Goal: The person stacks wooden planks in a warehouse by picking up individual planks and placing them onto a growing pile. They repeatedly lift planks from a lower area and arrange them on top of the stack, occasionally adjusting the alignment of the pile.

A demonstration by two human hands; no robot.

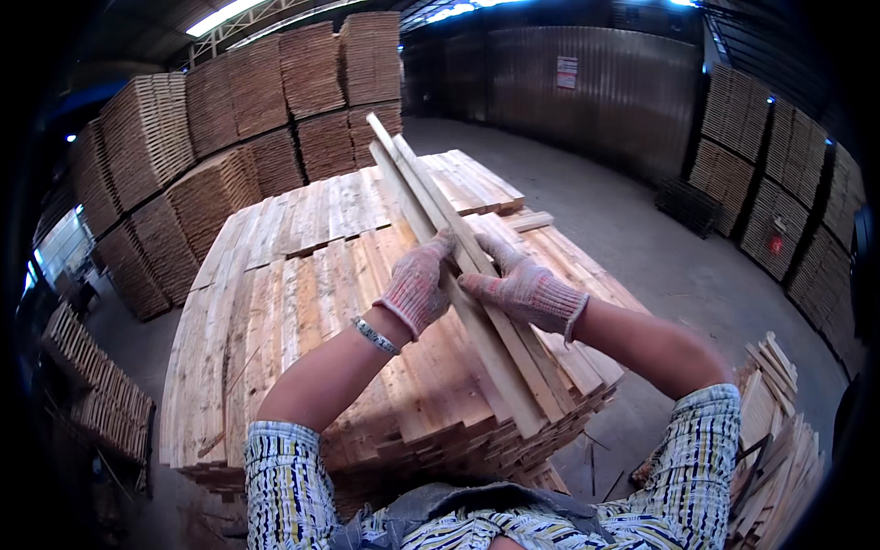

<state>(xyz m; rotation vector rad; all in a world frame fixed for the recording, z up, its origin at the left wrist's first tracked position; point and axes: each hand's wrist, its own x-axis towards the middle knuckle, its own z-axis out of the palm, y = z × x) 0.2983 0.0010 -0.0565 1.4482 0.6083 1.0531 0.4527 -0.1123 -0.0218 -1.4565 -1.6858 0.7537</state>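
Both my hands wear pale knitted gloves with reddish stains. My left hand [420,280] is closed round the left side of a few long, narrow wooden boards [486,316]. Across from it, my right hand [524,286] grips the same boards from the right, its thumb over their upper faces. The boards slant over a wide stack of sawn boards [316,302], their far ends raised and fanned slightly apart. Their near ends reach the stack's front edge. The fingers under the boards are partly hidden.
Tall stacks of timber [247,92] rise behind on the left, and more stacks [779,174] line the right side. A heap of loose boards [779,440] lies at the lower right. Slatted wood [101,385] leans at the left. A metal wall [587,101] stands beyond the concrete floor [587,183].
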